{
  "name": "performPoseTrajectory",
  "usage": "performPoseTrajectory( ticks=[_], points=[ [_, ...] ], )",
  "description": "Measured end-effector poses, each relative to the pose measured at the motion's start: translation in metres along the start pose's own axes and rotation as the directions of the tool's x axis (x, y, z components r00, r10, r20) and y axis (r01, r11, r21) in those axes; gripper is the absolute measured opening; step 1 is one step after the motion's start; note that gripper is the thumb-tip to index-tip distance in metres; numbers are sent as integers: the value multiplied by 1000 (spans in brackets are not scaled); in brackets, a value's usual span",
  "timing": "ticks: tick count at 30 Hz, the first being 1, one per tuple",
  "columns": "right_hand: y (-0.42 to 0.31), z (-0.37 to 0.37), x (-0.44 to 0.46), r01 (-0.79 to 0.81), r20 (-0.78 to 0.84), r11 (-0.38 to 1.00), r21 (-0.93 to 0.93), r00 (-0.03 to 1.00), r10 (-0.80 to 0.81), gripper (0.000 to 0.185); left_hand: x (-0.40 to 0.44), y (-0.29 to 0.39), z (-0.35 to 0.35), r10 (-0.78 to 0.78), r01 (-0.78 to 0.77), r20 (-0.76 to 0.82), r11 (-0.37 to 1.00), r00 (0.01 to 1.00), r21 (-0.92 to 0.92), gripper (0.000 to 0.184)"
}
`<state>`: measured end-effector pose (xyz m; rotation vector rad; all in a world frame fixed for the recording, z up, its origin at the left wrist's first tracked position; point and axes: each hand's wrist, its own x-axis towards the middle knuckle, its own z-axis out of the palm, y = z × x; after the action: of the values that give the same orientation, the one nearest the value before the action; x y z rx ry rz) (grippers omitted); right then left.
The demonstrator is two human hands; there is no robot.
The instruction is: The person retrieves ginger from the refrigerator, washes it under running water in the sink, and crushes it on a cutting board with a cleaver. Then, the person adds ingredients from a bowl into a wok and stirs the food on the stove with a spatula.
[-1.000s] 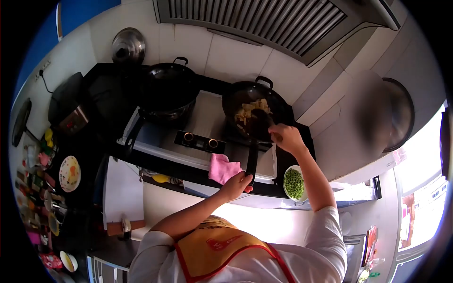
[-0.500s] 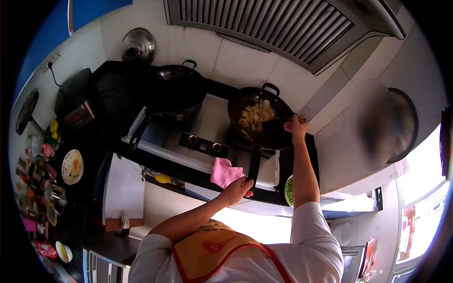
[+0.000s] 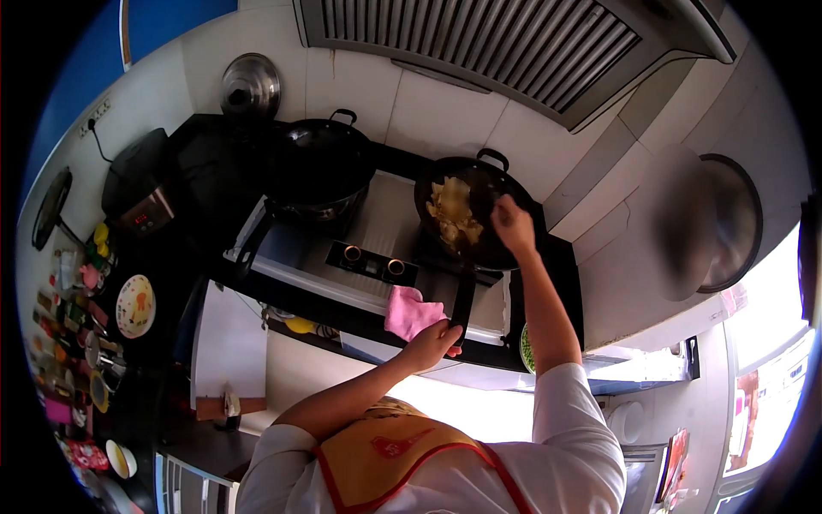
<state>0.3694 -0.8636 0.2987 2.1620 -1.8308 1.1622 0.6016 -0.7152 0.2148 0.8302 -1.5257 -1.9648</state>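
My left hand is closed around the long black handle of a wok on the right burner. Pale yellow-brown pieces of food lie gathered in the left half of that wok. Over its right side, my right hand is closed on the handle of a cooking spatula. The hand and the dark pan hide most of the spatula. A pink cloth hangs over the stove's front edge, beside my left hand.
A second black wok occupies the left burner. To the right front stands a bowl of chopped greens. A rice cooker, a patterned plate and several jars line the left counter. The range hood overhangs the stove.
My right hand has moved left and inward over the wok with the spatula. The food has shifted left into a tighter heap. My left hand stays on the handle.
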Motion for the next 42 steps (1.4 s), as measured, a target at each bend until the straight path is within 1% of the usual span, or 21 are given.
performPoseTrajectory(
  ticks=[2,3,5,9,11,13,15,16,20,24,25,28,29,31,33,35,37,38,39,41,42],
  points=[
    [-22,6,-10,169,57,981,94,983,-175,14,-1,0,-1,14,-14,5,1000,1000,-19,33],
    [-30,4,-14,225,111,970,93,966,-234,14,0,1,0,13,-13,7,1000,1000,-19,33],
    [-52,-24,-20,270,270,958,101,919,-287,14,0,1,0,4,-4,7,999,1000,-42,33],
    [-103,-92,-30,278,351,946,168,880,-321,13,1,1,-1,-2,3,23,999,1000,-45,34],
    [-130,-118,-36,245,383,969,44,891,-242,12,-1,3,-2,1,0,42,1000,999,-27,35],
    [-140,-121,-45,221,343,974,51,912,-225,9,0,1,-3,14,-13,49,1000,999,-20,36],
    [-142,-115,-51,140,344,990,7,929,-134,8,1,0,-2,29,-28,57,999,998,-14,36],
    [-137,-105,-53,119,333,992,-38,938,-100,9,2,-1,-1,30,-29,46,999,998,-22,36],
    [-89,-64,-53,27,259,999,-40,966,-16,12,4,-3,-2,37,-36,40,999,999,-33,34],
    [-57,-43,-38,64,146,997,-41,988,-58,11,0,2,-1,2,-1,20,999,1000,-47,33],
    [-52,-42,-32,73,148,997,-36,987,-67,11,1,1,0,6,-6,10,999,1000,-47,33],
    [-37,-34,-14,14,0,998,-61,1000,-14,9,3,-4,-1,12,-11,21,999,1000,-40,31],
    [-31,-31,-7,-24,-3,996,-89,1000,23,8,4,-6,-1,13,-12,14,999,1000,-37,31],
    [-20,-21,2,-28,-57,996,-81,998,24,11,6,-9,-1,-11,11,12,998,1000,-58,32],
    [-2,-2,4,9,-29,993,-119,999,-13,12,4,-5,-1,-30,30,2,999,1000,-34,32],
    [-6,4,0,37,-2,986,-161,999,-38,13,2,-4,-1,1,-1,3,1000,1000,-18,32],
    [-19,10,-9,144,110,982,-118,985,-131,16,0,1,-1,-8,8,4,1000,1000,-2,32],
    [-27,5,-14,182,139,981,-65,975,-171,19,-1,3,-1,-15,15,4,1000,1000,10,33],
    [-34,-5,-18,177,140,982,-68,976,-166,19,-1,3,-1,-17,17,8,1000,1000,10,33],
    [-54,-33,-24,205,329,971,127,915,-236,19,-1,3,-1,-4,4,9,1000,1000,22,33],
    [-65,-49,-26,272,307,944,189,896,-320,16,-1,2,-1,-6,6,16,1000,1000,22,33]
  ],
)
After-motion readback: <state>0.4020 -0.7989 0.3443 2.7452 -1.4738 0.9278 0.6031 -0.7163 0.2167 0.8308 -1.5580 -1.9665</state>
